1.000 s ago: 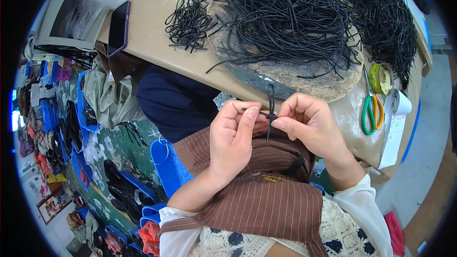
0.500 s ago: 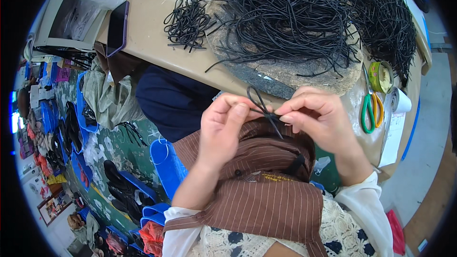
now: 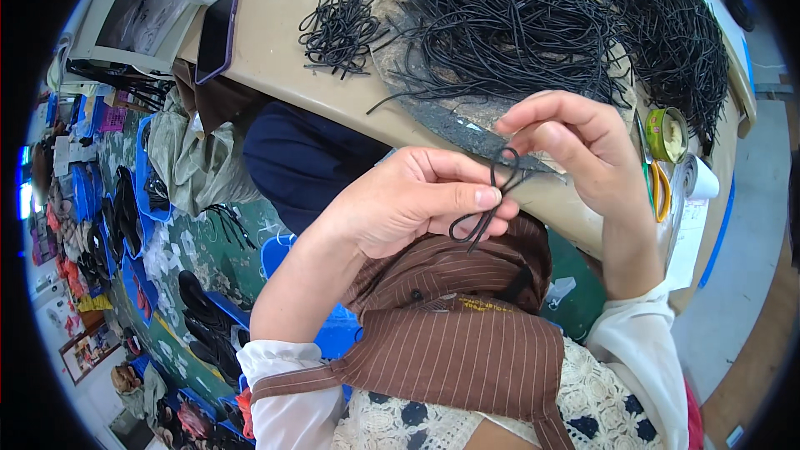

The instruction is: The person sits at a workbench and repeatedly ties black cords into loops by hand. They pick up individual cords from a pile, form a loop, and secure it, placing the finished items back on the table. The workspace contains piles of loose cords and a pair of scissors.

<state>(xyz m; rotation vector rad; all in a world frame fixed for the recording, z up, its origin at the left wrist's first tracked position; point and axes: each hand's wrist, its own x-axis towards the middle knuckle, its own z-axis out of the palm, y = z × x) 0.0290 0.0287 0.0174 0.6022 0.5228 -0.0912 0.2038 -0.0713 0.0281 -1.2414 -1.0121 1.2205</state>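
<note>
My left hand (image 3: 408, 200) pinches a small black cord bow (image 3: 479, 223) between thumb and fingers, above my lap. Loops and loose ends of the bow stick out on both sides of the thumb. Just to the right, my right hand (image 3: 575, 150) is raised with its thumb and fingers apart, gripping nothing I can see. Beyond the hands, a large heap of loose black cords (image 3: 517, 25) lies on a round stone slab (image 3: 467, 127). A smaller pile of looped black cords (image 3: 337, 29) rests on the table to its left.
Another bundle of black cords (image 3: 667, 42) hangs at the table's right. Near it are a green and yellow tin (image 3: 667, 135), scissors (image 3: 661, 192) and a white roll (image 3: 702, 179). A phone (image 3: 217, 37) lies at the table's left edge. Blue bins with black shoes (image 3: 204, 321) stand on the floor.
Both hands were pinching the cord together; now my right hand has let go and lifted up and away. My left hand has moved right and turned, keeping the bow.
</note>
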